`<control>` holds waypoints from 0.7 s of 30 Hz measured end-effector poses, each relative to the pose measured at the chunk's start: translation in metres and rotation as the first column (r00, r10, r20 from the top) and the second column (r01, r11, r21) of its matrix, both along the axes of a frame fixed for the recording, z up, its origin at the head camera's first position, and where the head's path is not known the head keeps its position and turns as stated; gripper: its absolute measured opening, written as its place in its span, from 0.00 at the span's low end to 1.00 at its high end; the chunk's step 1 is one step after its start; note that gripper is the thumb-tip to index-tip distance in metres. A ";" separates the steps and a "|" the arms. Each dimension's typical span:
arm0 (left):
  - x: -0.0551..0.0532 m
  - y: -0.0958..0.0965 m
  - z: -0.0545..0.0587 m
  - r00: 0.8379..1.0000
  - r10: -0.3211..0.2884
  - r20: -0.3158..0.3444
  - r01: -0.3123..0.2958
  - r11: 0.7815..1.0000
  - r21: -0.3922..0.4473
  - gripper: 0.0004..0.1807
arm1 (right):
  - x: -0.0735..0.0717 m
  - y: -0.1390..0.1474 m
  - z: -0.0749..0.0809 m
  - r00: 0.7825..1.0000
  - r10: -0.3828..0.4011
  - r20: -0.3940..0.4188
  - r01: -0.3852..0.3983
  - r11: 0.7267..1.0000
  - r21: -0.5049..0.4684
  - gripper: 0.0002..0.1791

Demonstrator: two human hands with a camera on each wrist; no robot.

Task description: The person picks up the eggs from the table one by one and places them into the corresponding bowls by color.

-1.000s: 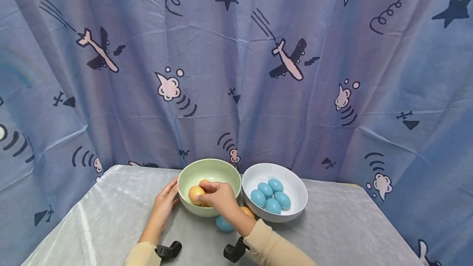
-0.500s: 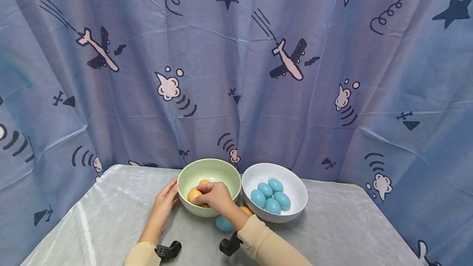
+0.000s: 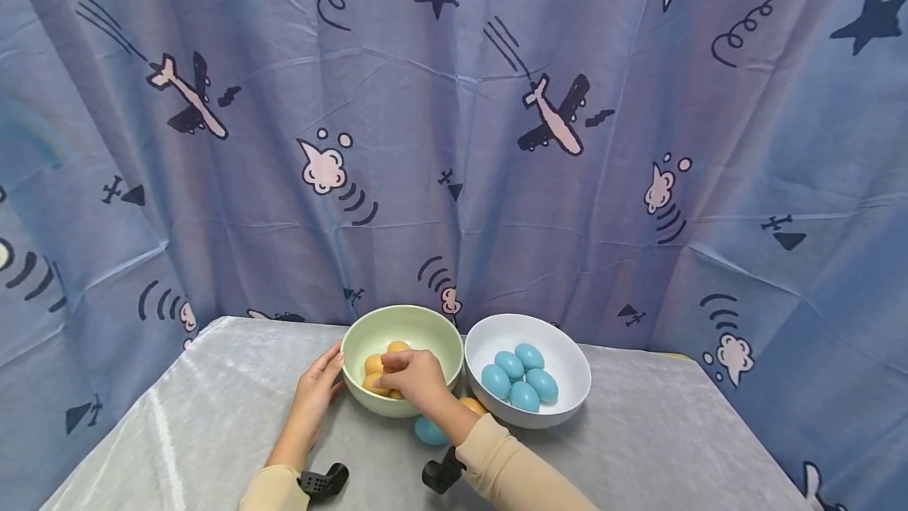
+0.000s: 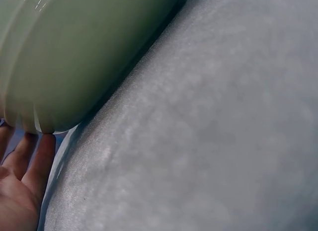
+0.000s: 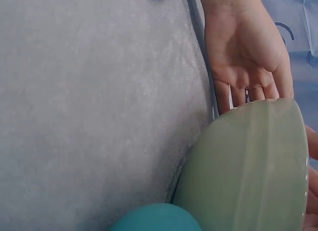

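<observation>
My left hand [image 3: 319, 377] lies along the left side of a light green bowl [image 3: 426, 333], fingers extended against its wall and thumb at the rim. In the right wrist view, the left hand [image 5: 246, 47] touches the bowl's outside. The right hand [image 3: 418, 377] reaches down into the bowl, thumb and fingers parted close over several yellow-orange eggs [image 3: 373, 363]. Part of these eggs is hidden behind the right hand. In the right wrist view, only a few right fingers show past the bowl's rim.
A white bowl [image 3: 567, 373] with several blue eggs [image 3: 524, 396] stands right of the green one. In front lie a blue egg [image 3: 429, 430] and an orange egg [image 3: 474, 406], partly behind the right forearm. A grey cloth [image 3: 213, 416] covers the table; a patterned curtain [image 3: 397, 180] hangs behind.
The right hand has lowered an orange egg into the green bowl and let it go among the others; its fingers have parted. The left hand has stayed at the bowl.
</observation>
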State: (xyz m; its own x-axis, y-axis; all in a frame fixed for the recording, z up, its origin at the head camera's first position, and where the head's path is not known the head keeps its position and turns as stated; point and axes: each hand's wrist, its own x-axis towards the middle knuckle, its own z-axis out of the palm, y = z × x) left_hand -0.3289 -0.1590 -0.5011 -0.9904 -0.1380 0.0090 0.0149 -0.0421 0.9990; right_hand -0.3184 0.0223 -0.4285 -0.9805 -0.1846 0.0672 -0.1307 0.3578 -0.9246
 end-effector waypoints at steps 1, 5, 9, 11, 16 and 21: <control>0.000 0.000 0.000 1.000 0.001 0.001 -0.001 1.000 0.000 0.32 | 0.000 0.001 0.000 1.000 -0.002 -0.001 0.002 1.000 -0.030 0.17; -0.001 0.000 0.000 1.000 0.000 -0.003 0.000 1.000 0.005 0.32 | 0.003 0.008 0.003 1.000 -0.007 -0.014 0.005 0.990 -0.139 0.16; -0.001 0.000 0.000 1.000 -0.005 -0.012 0.005 1.000 0.008 0.32 | 0.008 0.023 0.007 1.000 -0.011 -0.022 0.007 0.981 -0.194 0.17; -0.001 0.000 -0.001 1.000 -0.005 -0.014 0.005 1.000 0.011 0.32 | 0.013 0.031 0.010 0.999 -0.015 -0.028 0.010 0.980 -0.197 0.17; -0.001 0.000 -0.001 1.000 -0.002 -0.010 0.002 1.000 0.010 0.32 | 0.027 0.052 0.014 0.999 -0.011 -0.042 0.002 0.980 -0.197 0.16; 0.000 0.000 0.000 1.000 0.011 -0.009 -0.012 1.000 -0.008 0.32 | 0.041 0.069 0.013 0.999 -0.016 -0.030 0.010 0.982 -0.188 0.17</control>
